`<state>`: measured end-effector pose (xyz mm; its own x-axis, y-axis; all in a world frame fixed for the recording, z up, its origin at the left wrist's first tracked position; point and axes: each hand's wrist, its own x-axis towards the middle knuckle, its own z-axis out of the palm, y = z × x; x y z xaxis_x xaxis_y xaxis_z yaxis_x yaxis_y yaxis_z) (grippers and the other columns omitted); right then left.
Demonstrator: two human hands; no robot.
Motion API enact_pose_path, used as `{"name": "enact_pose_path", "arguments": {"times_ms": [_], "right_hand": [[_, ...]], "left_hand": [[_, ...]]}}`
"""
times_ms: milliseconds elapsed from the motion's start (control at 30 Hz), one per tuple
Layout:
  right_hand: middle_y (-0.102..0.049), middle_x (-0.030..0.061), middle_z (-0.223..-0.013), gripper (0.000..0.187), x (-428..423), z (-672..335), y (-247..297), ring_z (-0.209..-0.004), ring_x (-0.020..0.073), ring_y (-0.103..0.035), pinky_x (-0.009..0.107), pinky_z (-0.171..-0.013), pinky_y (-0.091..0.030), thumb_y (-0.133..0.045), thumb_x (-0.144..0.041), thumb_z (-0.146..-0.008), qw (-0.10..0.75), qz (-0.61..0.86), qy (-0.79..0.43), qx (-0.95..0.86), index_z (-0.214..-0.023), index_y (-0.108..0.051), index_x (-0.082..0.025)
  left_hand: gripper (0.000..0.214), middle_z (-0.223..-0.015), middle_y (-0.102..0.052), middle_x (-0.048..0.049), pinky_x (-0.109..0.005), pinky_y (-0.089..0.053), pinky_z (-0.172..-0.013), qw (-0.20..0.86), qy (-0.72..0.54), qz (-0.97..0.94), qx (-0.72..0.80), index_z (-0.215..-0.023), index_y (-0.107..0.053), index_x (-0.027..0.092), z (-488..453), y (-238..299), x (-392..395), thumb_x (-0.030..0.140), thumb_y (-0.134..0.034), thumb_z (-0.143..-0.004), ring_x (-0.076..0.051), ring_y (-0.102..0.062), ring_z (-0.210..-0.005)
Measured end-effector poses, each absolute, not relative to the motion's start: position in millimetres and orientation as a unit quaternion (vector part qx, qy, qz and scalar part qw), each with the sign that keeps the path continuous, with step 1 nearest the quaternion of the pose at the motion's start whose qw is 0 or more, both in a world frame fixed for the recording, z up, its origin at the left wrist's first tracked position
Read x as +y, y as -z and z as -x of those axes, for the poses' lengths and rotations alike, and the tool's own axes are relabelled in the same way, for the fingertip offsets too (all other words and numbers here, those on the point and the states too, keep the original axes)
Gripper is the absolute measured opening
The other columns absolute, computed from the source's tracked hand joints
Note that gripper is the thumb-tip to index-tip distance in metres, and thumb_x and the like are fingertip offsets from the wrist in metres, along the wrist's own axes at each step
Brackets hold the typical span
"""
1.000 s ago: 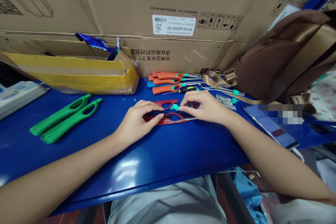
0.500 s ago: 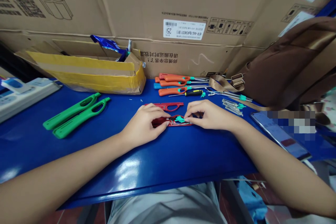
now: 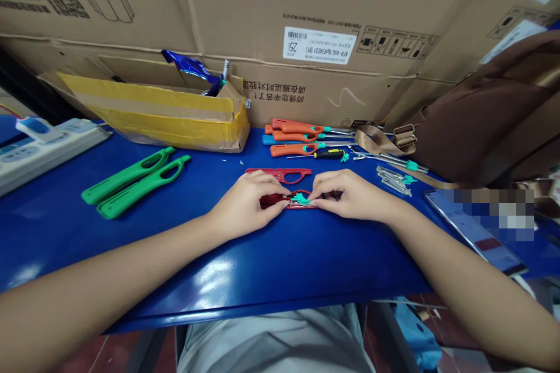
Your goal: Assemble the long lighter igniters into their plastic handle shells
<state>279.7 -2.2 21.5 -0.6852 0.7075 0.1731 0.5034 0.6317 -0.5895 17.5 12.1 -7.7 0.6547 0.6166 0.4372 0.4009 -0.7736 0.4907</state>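
Note:
Between my hands lies an open red lighter shell half [image 3: 289,206], low over the blue table. My left hand [image 3: 245,204] is closed around its left end, thumb in front and fingers behind. A teal trigger [image 3: 301,199] sits in the shell's cavity, among dark and thin metal parts. At the shell's right side my right hand [image 3: 350,197] pinches the teal trigger with thumb and forefinger; its fingertips partly hide the contact. Just behind, a second red shell half [image 3: 286,174] rests on the table. Two green shell halves [image 3: 144,189] lie to the left.
Behind are orange lighters [image 3: 291,150], a screwdriver [image 3: 330,154], metal rods [image 3: 394,161] and small clear parts with teal bits [image 3: 394,180]. A yellow-taped box [image 3: 175,128], power strip [image 3: 52,148], phone [image 3: 476,233] and brown bag [image 3: 481,111] stand around the blue table [image 3: 262,280].
The view has shifted slightly, so the scene sits a little further right. My right fingertips are slightly closer to my left hand, over the red shell; both grips look the same.

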Motion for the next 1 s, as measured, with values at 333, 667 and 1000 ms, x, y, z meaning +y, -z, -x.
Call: {"name": "enact_pose_path", "arguments": {"times_ms": [333,667,1000], "right_hand": [[-0.068,0.0053,-0.081,0.016,-3.5,-277.3,-23.7,-0.069,0.0126,-0.061,0.024,-0.065,-0.046,-0.063,-0.019,-0.095,0.214,0.323,-0.219,-0.896,-0.086,-0.076,-0.014],[-0.067,0.0056,-0.082,0.017,-3.1,-276.9,-19.9,-0.070,0.0127,-0.060,0.024,-0.066,-0.046,-0.062,-0.021,-0.097,0.223,0.306,-0.213,-0.901,-0.089,-0.076,-0.015],[-0.064,0.0041,-0.081,0.016,-4.2,-273.7,-17.3,-0.066,0.0112,-0.056,0.023,-0.062,-0.043,-0.062,-0.020,-0.097,0.207,0.309,-0.205,-0.905,-0.092,-0.075,-0.015]], "left_hand": [[0.016,-0.099,-0.077,-0.0050,-0.035,-0.055,-0.088,0.204,-0.294,-0.891,0.280,-0.106,-0.077,0.019,-16.0,4.7,10.2,0.023,-0.067,-0.094,-0.020,-0.070,-0.093],[0.013,-0.096,-0.078,-0.0041,-0.032,-0.056,-0.083,0.237,-0.299,-0.871,0.309,-0.101,-0.078,0.020,-17.4,6.3,8.6,0.020,-0.071,-0.090,-0.019,-0.071,-0.088],[0.013,-0.093,-0.078,-0.0039,-0.028,-0.055,-0.075,0.263,-0.306,-0.860,0.313,-0.099,-0.079,0.018,-16.8,8.1,11.9,0.015,-0.072,-0.088,-0.017,-0.072,-0.081]]}}
